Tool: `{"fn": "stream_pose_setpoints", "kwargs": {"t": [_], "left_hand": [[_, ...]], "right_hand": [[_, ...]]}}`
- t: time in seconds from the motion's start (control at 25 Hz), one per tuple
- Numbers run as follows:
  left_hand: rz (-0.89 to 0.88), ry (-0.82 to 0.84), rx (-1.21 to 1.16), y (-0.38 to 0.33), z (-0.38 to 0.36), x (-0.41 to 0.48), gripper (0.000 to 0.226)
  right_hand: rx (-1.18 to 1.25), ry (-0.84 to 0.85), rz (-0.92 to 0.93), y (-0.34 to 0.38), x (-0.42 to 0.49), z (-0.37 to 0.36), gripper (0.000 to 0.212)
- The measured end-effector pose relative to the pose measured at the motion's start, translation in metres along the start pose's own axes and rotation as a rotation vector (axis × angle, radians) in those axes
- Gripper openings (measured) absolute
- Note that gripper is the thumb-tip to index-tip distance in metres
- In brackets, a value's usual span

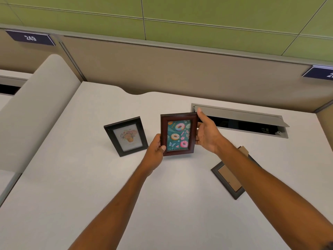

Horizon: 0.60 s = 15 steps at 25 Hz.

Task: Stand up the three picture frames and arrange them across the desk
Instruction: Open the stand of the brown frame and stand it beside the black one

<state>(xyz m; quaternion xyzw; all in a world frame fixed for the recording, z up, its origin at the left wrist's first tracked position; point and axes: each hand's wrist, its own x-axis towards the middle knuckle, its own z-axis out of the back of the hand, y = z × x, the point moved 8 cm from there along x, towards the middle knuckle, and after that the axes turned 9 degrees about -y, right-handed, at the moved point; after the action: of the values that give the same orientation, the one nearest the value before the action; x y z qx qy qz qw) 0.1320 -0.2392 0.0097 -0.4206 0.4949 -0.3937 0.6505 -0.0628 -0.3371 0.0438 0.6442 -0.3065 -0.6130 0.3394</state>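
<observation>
A person stands over a pale grey surface (72, 177), both bare arms reaching forward. Between the hands, near the middle of the scene, is a dark red-brown picture frame (178, 134) showing doughnuts on a teal background, held upright and facing the viewer. The left hand (155, 150) is closed on its lower left corner, thumb pressed on the front rim. The right hand (207, 132) grips its right edge, thumb raised near the top corner and fingers hidden behind. Whether the frame's bottom edge touches the surface cannot be told.

At nine o'clock from that frame, just beside it but apart, a black frame (126, 136) with a flower picture stands leaning back on the surface. At about four o'clock, partly hidden under the right forearm, a third frame (228, 179) lies face down (its brown backing board is showing).

At two o'clock, set into the surface, a long grey cable hatch (239, 118) is propped open. Beyond it a beige partition (180, 69) runs across, carrying a dark number plate (30, 38) reading 249 at ten o'clock.
</observation>
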Motion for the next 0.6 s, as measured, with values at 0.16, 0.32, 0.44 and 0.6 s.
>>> {"fn": "stream_pose_setpoints", "kwargs": {"t": [0.16,0.32,0.44,0.6], "left_hand": [[-0.023,-0.074,0.027,0.003,0.005,0.023,0.035],[-0.034,-0.150,0.050,0.003,0.009,0.041,0.038],[-0.017,-0.199,0.056,0.009,0.011,0.048,0.040],[0.004,-0.266,0.073,0.019,0.014,0.050,0.044]], "right_hand": [[-0.008,0.017,0.025,0.012,0.020,-0.012,0.077],[-0.013,0.034,0.027,0.019,0.042,-0.023,0.082],[-0.050,0.066,0.023,0.023,0.055,-0.033,0.084],[-0.104,0.105,0.020,0.024,0.064,-0.044,0.070]]}}
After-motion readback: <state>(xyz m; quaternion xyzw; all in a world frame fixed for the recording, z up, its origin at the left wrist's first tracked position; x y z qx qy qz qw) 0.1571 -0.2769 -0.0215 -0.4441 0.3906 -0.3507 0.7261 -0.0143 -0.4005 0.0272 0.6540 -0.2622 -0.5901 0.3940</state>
